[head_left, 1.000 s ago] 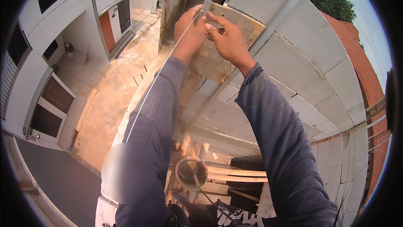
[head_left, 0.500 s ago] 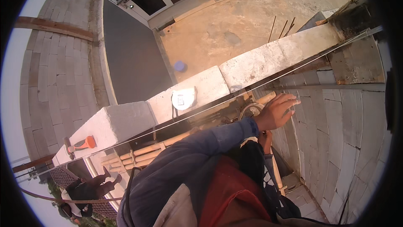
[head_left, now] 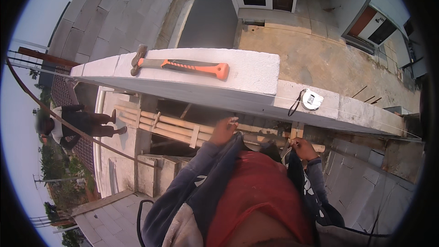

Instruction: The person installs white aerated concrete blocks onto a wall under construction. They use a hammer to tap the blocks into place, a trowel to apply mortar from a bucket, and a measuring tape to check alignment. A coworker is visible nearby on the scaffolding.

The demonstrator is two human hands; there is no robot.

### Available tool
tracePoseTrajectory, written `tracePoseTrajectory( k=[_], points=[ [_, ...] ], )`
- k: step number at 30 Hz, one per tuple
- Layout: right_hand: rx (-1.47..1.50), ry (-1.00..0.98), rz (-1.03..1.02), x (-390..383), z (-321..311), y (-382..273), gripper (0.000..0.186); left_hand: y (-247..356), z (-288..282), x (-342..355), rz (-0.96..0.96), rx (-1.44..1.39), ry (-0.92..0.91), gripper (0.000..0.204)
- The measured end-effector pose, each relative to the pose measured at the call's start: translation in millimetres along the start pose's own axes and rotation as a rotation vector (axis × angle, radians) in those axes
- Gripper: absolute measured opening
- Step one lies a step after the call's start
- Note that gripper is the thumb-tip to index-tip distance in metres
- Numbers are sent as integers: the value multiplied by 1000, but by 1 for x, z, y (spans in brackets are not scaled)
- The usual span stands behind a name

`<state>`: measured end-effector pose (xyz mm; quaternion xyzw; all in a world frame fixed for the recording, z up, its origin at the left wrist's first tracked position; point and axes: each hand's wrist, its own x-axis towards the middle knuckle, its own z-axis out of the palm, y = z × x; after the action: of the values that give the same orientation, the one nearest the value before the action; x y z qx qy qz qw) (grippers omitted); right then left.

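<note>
My left hand (head_left: 223, 131) is held over the bamboo poles (head_left: 173, 130) below the block wall, its fingers loosely bent and apart with nothing visible in them. My right hand (head_left: 305, 149) is closed beside a wooden upright (head_left: 296, 130); whatever its fingers hold, if anything, is hidden. On top of the pale block wall (head_left: 256, 71) lies a hammer (head_left: 183, 66) with an orange and black handle. A white tape measure (head_left: 312, 100) with a black wrist strap rests on the lower course to the right. Neither hand touches these tools.
A taut string (head_left: 366, 112) runs along the wall. Beyond the wall lies a brown concrete yard (head_left: 292, 48) with doors behind it. Several thin rods (head_left: 366, 95) stick up at the right. Another person (head_left: 68, 121) is at the far left, near a tiled roof (head_left: 66, 91).
My view has swung left, bringing the hammer closer to the middle. My left hand has drawn back from its outstretched reach across to the right; my right hand now shows more fully.
</note>
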<state>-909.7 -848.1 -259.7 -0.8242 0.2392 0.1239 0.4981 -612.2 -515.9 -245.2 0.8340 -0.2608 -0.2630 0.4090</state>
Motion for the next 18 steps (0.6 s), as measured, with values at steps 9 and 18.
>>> tracePoseTrajectory(
  k=[9, 18],
  points=[
    [-129, 57, -382, 32, 9, -235, 27, -75, -45, -29, -209, -161, 193, 37],
    [-133, 34, -214, 38, 30, -295, 26, -119, -75, -42, -315, -202, 106, 37]
  ],
)
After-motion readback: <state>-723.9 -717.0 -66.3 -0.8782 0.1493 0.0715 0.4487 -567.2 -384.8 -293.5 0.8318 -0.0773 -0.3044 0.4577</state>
